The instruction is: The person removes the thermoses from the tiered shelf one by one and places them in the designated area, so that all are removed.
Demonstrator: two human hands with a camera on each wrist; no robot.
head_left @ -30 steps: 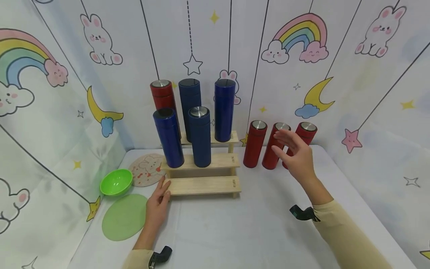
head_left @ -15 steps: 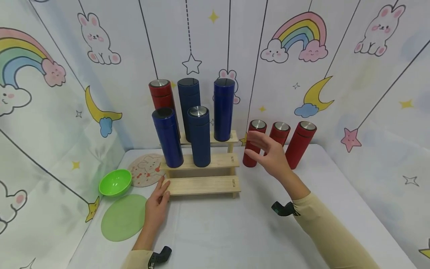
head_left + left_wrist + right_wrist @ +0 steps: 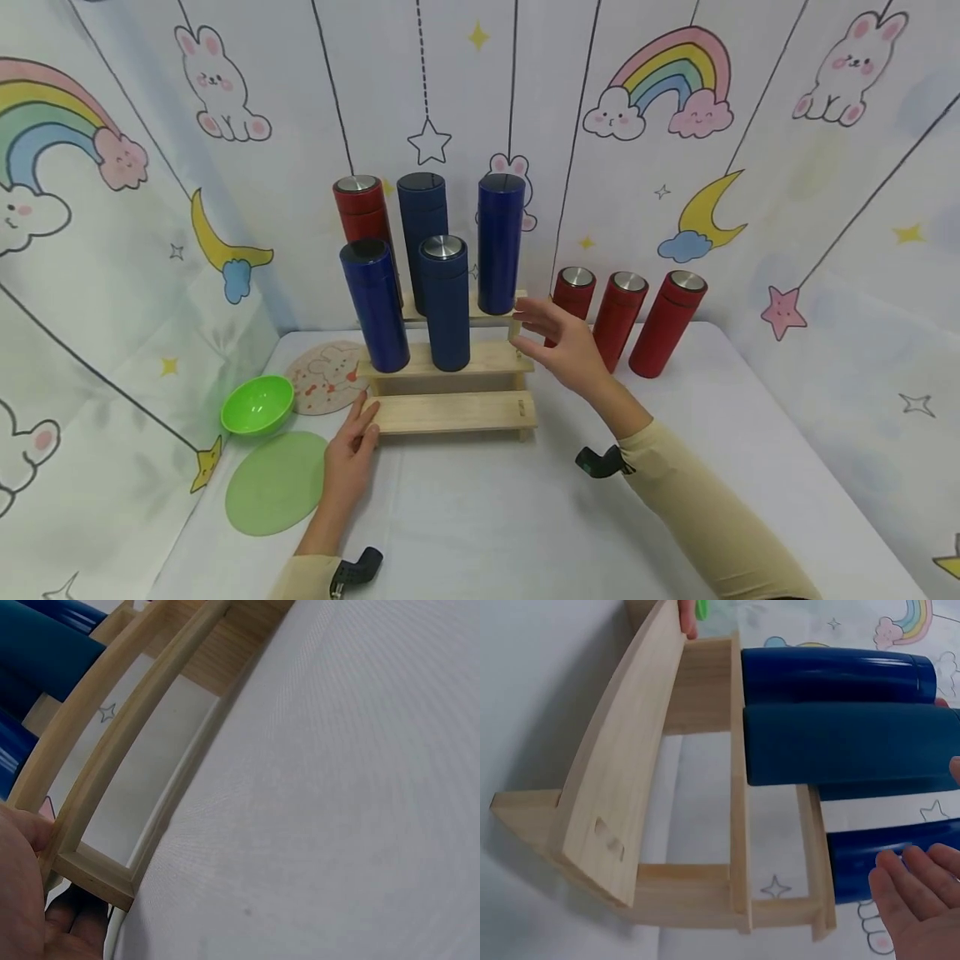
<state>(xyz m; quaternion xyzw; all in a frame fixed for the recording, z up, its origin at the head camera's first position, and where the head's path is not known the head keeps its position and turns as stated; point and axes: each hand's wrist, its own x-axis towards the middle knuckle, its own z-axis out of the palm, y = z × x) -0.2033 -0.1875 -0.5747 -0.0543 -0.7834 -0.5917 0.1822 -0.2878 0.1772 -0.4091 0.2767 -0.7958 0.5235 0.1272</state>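
A three-step wooden rack (image 3: 450, 412) stands on the table. My left hand (image 3: 351, 462) holds the left end of its lowest step; in the left wrist view a fingertip (image 3: 31, 829) lies on the plank and other fingers are at the rack's side. My right hand (image 3: 566, 346) is by the rack's right end, fingers spread from the thumb, holding nothing. Two blue thermos bottles, one glossy (image 3: 377, 308) and one matte (image 3: 446, 304), stand on the middle step. The top step bears a red thermos (image 3: 362, 208), a matte blue thermos (image 3: 422, 208) and a glossy blue thermos (image 3: 500, 242).
Red thermoses stand right of the rack: one (image 3: 574, 287) partly behind my right hand, another (image 3: 618, 317), and a third (image 3: 667, 325). At left are a green bowl (image 3: 257, 406), a green mat (image 3: 276, 483) and a rabbit-print mat (image 3: 326, 379). A patterned curtain hangs behind.
My right hand has moved left from in front of the red thermoses to the rack's right end, holding nothing. The rightmost red thermoses are uncovered. My left hand stays on the rack.
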